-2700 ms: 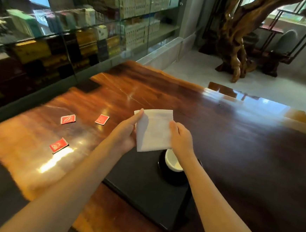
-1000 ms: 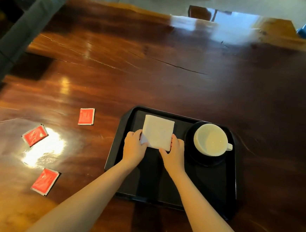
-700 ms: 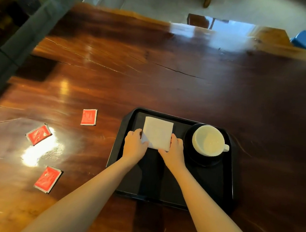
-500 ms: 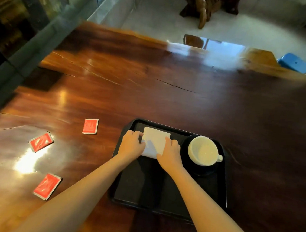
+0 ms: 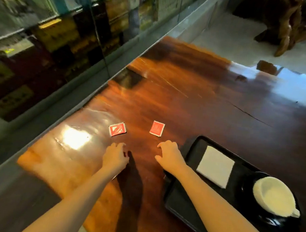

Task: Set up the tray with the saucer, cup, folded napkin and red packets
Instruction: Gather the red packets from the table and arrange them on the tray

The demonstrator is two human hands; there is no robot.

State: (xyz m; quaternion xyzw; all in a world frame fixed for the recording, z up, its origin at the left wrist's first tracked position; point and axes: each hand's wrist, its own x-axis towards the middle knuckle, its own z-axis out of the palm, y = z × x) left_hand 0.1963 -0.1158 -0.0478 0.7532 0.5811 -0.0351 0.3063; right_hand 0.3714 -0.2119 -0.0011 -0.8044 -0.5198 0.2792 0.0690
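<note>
So the black tray (image 5: 180,198) sits on the right side of the wooden tabletop (image 5: 196,93). The folded white napkin (image 5: 215,168) is lying flat in it, and the white cup (image 5: 274,196) is on the dark saucer (image 5: 247,185) just beside that. Two red packets are out on the wood, left of the tray: the left packet (image 5: 117,129) and the right packet (image 5: 157,128), a bit apart. The right hand (image 5: 171,155) is near the tray's corner, fingers loosely bent and holding nothing. The left hand (image 5: 115,156) is just short of the left packet with its fingers bent down. Honestly can't tell if there's anything under them.
</note>
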